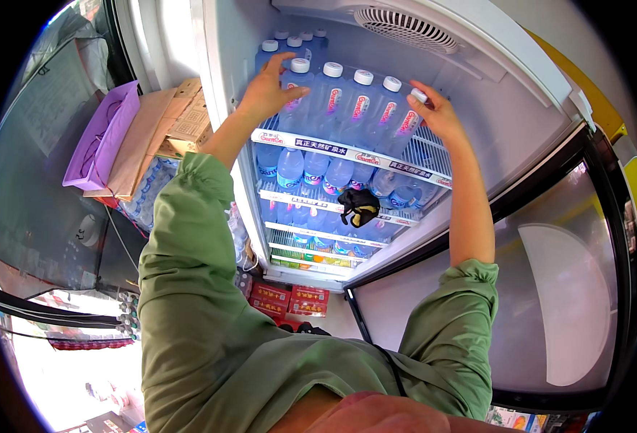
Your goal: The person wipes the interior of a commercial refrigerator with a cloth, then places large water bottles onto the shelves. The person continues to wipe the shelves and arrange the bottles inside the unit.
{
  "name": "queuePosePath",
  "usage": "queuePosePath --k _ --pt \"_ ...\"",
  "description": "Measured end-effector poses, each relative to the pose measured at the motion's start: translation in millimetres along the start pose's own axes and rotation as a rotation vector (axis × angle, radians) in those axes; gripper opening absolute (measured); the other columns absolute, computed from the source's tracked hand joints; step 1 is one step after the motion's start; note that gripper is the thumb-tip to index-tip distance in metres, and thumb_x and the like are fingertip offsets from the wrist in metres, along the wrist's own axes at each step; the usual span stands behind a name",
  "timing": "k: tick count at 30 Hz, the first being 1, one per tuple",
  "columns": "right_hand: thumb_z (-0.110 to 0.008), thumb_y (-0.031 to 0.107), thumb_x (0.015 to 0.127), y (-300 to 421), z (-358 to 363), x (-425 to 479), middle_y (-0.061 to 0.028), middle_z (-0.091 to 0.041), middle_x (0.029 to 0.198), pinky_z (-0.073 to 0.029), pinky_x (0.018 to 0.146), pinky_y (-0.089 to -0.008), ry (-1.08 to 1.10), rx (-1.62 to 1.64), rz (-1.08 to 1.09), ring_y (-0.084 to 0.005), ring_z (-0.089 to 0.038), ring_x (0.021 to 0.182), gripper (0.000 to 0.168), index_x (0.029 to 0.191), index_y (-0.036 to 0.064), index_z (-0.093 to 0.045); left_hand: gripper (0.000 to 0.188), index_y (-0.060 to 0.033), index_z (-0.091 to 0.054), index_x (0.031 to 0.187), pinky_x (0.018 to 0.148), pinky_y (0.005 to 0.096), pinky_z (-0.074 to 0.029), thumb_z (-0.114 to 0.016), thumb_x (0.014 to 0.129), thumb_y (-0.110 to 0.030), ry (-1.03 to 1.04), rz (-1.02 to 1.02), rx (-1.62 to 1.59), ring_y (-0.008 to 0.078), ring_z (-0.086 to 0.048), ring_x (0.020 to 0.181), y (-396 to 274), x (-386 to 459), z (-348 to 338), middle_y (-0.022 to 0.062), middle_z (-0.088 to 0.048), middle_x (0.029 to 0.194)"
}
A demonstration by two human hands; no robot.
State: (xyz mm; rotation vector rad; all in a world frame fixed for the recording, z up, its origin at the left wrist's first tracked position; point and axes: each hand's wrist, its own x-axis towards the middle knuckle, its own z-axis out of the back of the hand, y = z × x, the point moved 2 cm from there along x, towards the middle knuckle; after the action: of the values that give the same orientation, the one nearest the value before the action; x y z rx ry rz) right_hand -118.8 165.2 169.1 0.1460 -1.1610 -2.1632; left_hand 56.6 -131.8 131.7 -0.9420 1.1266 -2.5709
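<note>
A row of clear Ganten water bottles with white caps stands on the top shelf of an open drinks fridge. My left hand is at the leftmost front bottle, its thumb and fingers spread around the neck area without closing on it. At the right end of the row, my right hand has its thumb and fingers around the capped top of a slightly tilted water bottle. More capped bottles stand behind, at the back left of the shelf.
Lower shelves hold more bottles. A black and yellowish item appears before them. The glass door stands open at right. At left are a purple plastic basket and cardboard boxes. Red cartons lie on the floor.
</note>
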Motion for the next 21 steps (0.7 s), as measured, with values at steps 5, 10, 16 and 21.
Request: queuePosePath --k 5,10,16,21 --pt "-0.078 0.028 0.079 -30.2 -10.1 -3.8 -0.011 -0.05 0.136 -0.039 0.104 -0.0375 -0.001 0.371 0.177 -0.0224 -0.051 0.121 0.086 0.149 0.008 -0.031 0.108 -0.0054 -0.017 0.15 0.101 0.0414 -0.042 -0.086 0.069 -0.025 0.065 0.174 -0.205 0.0313 -0.051 0.119 36.0 -12.8 -16.7 0.0223 -0.039 0.141" --pt "-0.08 0.01 0.071 -79.2 -43.5 -16.2 -0.0097 -0.055 0.13 -0.037 0.105 -0.0368 0.156 0.765 0.123 -0.0212 -0.052 0.119 0.083 0.142 0.005 -0.039 0.092 -0.0003 -0.043 0.136 0.105 0.0355 -0.039 -0.091 0.06 -0.02 0.323 0.182 -0.303 0.0237 -0.049 0.125 42.5 -10.8 -30.7 0.0145 -0.055 0.131" --pt "-0.078 0.0 0.067 -90.8 -44.8 -18.5 -0.006 -0.066 0.11 -0.043 0.096 -0.0348 0.134 0.788 0.019 -0.0198 -0.06 0.103 0.058 0.121 0.004 -0.057 0.078 -0.0005 -0.052 0.127 0.101 0.0354 -0.042 -0.089 0.061 -0.018 0.325 0.209 -0.271 0.0236 -0.057 0.115 40.0 -2.9 -49.9 0.0119 -0.06 0.122" --pt "-0.075 -0.003 0.067 -115.1 -13.1 -26.3 -0.0063 -0.066 0.106 -0.046 0.093 -0.035 0.057 0.855 -0.039 -0.0203 -0.062 0.099 0.052 0.115 0.003 -0.059 0.08 -0.0006 -0.051 0.128 0.101 0.0353 -0.042 -0.088 0.061 -0.022 0.342 0.164 -0.257 0.0246 -0.057 0.115 18.0 2.4 -82.1 0.0132 -0.06 0.124"
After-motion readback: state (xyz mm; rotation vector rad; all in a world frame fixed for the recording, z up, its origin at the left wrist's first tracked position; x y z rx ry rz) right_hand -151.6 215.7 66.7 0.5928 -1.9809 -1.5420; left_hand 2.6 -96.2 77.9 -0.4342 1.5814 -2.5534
